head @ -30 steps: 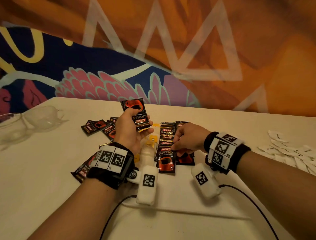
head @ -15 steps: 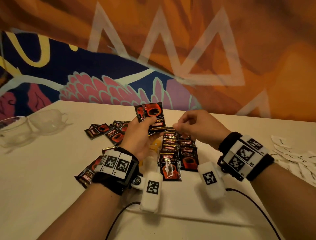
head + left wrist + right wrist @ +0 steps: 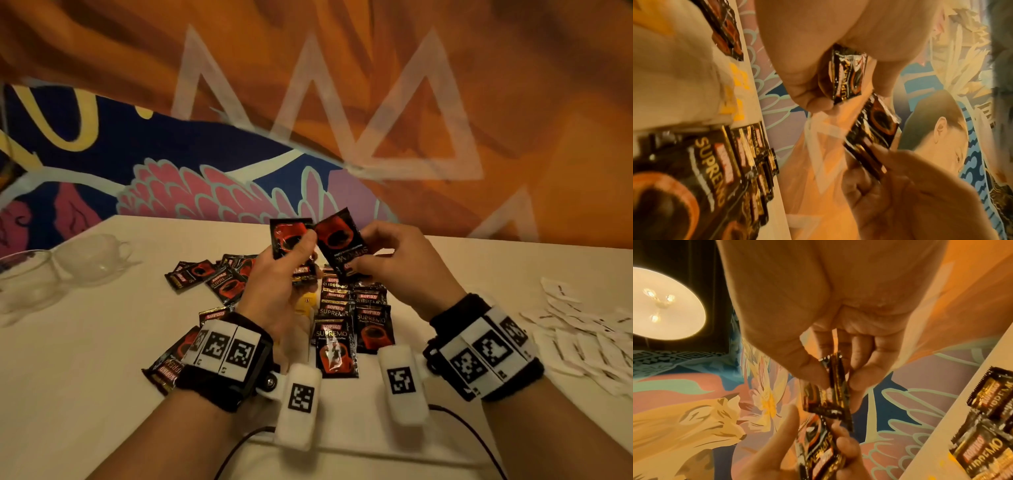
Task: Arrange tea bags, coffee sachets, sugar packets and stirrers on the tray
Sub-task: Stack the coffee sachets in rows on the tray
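Observation:
Black and red coffee sachets are the objects in hand. My left hand [image 3: 299,251] holds one sachet [image 3: 289,236] upright above the table, thumb across its front. Beside it, my right hand [image 3: 359,255] pinches a second sachet [image 3: 337,240] by its lower edge, tilted, its top corner touching the first. In the left wrist view the left fingers grip their sachet [image 3: 846,78]; in the right wrist view thumb and fingers pinch the other sachet [image 3: 835,386]. Below the hands, two overlapping rows of sachets [image 3: 342,322] lie on the white tray [image 3: 356,414].
Loose sachets [image 3: 212,277] lie scattered at the left and under my left wrist. Yellow tea bag tags [image 3: 305,303] show beneath the left hand. White sugar packets [image 3: 589,332] spread at the right. Two glass cups [image 3: 92,257] stand at the far left. Cables trail over the tray's near edge.
My right hand left the sachet rows, rose to the left hand and now pinches a second sachet. The left hand lifted its sachet higher.

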Tool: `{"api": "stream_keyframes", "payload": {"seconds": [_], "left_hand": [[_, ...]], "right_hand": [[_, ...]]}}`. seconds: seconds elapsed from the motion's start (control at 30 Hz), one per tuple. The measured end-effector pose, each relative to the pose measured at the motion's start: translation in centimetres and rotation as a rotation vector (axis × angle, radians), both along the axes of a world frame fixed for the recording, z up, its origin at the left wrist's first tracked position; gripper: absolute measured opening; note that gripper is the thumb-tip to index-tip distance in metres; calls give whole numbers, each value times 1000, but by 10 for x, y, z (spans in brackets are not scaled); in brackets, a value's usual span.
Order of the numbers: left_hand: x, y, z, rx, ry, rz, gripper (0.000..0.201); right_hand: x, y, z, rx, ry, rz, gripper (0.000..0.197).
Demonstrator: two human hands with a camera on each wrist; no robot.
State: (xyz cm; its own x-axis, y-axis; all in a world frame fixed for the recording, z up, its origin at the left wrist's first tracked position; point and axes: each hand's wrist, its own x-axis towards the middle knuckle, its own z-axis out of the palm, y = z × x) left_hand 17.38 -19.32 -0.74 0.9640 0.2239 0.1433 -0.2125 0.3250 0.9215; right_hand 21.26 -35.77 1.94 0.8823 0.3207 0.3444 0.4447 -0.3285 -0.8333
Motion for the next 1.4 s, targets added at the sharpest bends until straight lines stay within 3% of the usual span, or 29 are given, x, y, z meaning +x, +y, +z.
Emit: {"api": "stream_keyframes", "payload": {"seconds": [0.1, 0.2, 0.33, 0.5, 0.63, 0.7, 0.8, 0.9, 1.2, 1.4], "left_hand": [[-2, 6, 3, 101, -64, 42, 22], [-4, 1, 2, 203, -53, -41, 21], [-2, -2, -3, 260, 16, -88, 17], [-3, -6, -1, 113, 11, -64, 10], [-3, -7, 0, 44, 2, -63, 19], [0, -3, 2, -78, 24, -27, 21], [4, 5, 3, -277, 61, 23, 19], [6, 7, 2, -317, 94, 34, 22], [4, 3, 2, -299, 122, 45, 21], [4, 2, 1, -289, 128, 40, 21]], "right_hand": [[-2, -5, 3, -32, -4, 28, 18], [-2, -6, 4, -34, 13, 38, 21], [2, -9, 3, 236, 51, 16, 23], [2, -1, -8, 356, 112, 16, 16], [1, -2, -10, 396, 174, 60, 14], [5, -11, -7, 404, 256, 48, 17], [12, -23, -10, 81, 395, 34, 21], [18, -29, -22, -257, 473, -6, 23], [19, -32, -39, -420, 616, -42, 27], [18, -29, -44, -630, 452, -104, 40]]}}
